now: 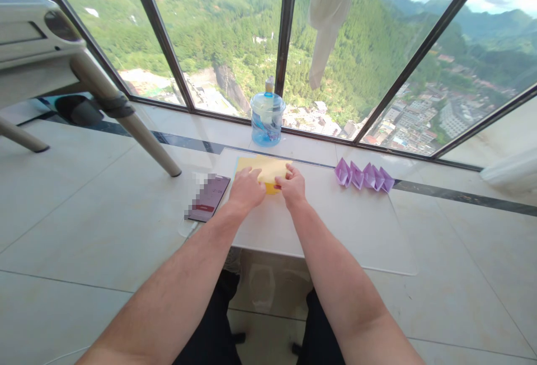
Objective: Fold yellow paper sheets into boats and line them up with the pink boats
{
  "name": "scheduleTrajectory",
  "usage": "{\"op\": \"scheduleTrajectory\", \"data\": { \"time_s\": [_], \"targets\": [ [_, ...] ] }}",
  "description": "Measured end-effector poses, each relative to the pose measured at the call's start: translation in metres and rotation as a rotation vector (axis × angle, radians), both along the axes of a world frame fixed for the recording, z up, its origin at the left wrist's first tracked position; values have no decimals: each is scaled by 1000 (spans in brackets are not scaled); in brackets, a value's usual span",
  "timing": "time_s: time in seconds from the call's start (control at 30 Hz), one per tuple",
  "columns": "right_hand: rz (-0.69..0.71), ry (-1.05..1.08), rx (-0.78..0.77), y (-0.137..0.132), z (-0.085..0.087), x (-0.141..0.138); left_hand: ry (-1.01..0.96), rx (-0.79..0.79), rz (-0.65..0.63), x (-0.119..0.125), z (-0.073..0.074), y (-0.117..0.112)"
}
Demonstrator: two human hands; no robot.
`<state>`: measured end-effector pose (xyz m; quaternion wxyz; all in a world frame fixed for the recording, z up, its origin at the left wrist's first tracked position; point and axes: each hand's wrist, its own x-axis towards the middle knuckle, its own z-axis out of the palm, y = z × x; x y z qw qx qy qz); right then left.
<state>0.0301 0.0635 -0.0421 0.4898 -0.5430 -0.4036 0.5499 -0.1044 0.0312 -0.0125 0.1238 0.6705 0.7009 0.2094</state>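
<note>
A pale yellow sheet of paper is between my two hands, over deeper yellow paper on a white board. My left hand grips the sheet's left side, with its fingers bent over the paper and its thumb towards the near edge. On the right side, my right hand pinches the sheet between thumb and fingers, the other fingers curled. Whether the sheet has a crease under my fingers cannot be made out.
Several purple folded paper pieces stand in a row at the right. A phone with a cable lies left of my left hand. Behind the paper is a clear blue plastic tub, near the windows. A metal-legged frame stands left.
</note>
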Motion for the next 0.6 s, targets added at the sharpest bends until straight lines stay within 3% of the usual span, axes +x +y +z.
{"op": "scheduleTrajectory", "data": {
  "time_s": [0.1, 0.2, 0.27, 0.33, 0.47, 0.6],
  "targets": [
    [-63, 169, 31, -10, 14, 30, -341, 30, 150, 6, 7, 5],
    [-28, 200, 104, -26, 30, 68, -878, -120, 290, 16, 14, 10],
    [11, 180, 141, -37, 37, 91, -1230, -282, 283, 25, 17, 11],
    [58, 153, 169, -47, 41, 111, -1426, -408, 226, 35, 19, 9],
    [120, 112, 178, -65, 40, 139, -1334, -416, 102, 55, 16, 1],
    [167, 182, 87, -75, 35, 157, -1239, -403, -6, 71, 8, -5]
  ]
}}
